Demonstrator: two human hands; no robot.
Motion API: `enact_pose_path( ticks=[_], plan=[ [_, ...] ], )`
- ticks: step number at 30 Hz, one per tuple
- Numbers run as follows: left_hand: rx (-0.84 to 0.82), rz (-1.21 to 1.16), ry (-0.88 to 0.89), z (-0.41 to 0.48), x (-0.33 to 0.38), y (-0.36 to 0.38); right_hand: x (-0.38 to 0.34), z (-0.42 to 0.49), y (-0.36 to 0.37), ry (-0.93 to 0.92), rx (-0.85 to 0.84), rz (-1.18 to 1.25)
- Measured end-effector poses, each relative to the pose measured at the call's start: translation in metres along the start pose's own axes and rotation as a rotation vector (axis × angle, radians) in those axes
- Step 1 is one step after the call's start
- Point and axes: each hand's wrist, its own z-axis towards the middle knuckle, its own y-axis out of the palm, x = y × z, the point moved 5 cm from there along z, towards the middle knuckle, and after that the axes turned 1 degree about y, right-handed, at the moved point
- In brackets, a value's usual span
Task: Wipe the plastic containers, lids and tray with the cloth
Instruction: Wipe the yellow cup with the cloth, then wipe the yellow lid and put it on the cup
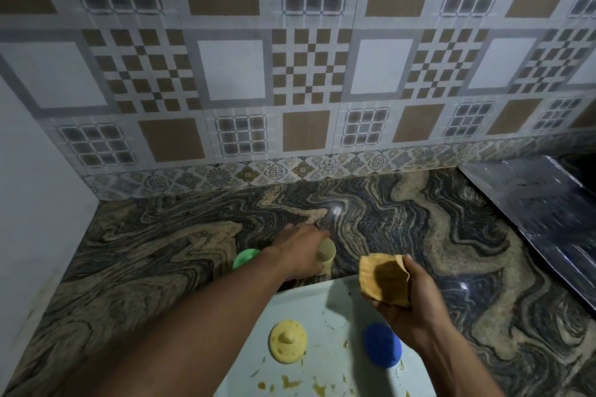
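My left hand (pixel 300 251) reaches forward over the counter and grips a cream plastic container (pixel 326 255) standing just beyond the tray's far edge. A green lid or container (pixel 244 258) lies to its left, partly hidden by my forearm. My right hand (pixel 412 300) holds a crumpled yellow-brown cloth (pixel 383 279) above the pale tray (pixel 322 306). On the tray lie a yellow lid (pixel 287 337) with a knob and a blue lid (pixel 382 345). Yellowish smears spot the tray's near part.
The marbled stone counter (pixel 161 251) runs back to a tiled wall (pixel 290 74). A dark glossy slab (pixel 532 213) lies at the right, raised over the counter. A plain wall closes the left side.
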Motion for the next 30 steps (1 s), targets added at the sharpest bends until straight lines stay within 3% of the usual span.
enact_pose_path(
  ticks=[4, 10, 17, 26, 30],
  plan=[
    [0.018, 0.017, 0.026, -0.008, 0.001, -0.003, 0.001, -0.001, 0.003, -0.009, -0.01, -0.004],
    [0.315, 0.005, 0.155, -0.052, 0.019, -0.031, 0.016, -0.01, 0.007, -0.041, -0.032, -0.107],
    [-0.08, -0.014, 0.141, -0.113, 0.015, 0.017, 0.057, -0.028, -0.004, 0.002, -0.038, -0.311],
    [-0.066, 0.068, 0.126, -0.124, 0.011, 0.035, 0.078, -0.044, -0.006, -0.034, -0.213, -0.62],
    [0.011, 0.09, 0.175, -0.123, 0.017, 0.031, 0.076, -0.048, -0.003, -0.203, -0.174, -0.74]
  ],
)
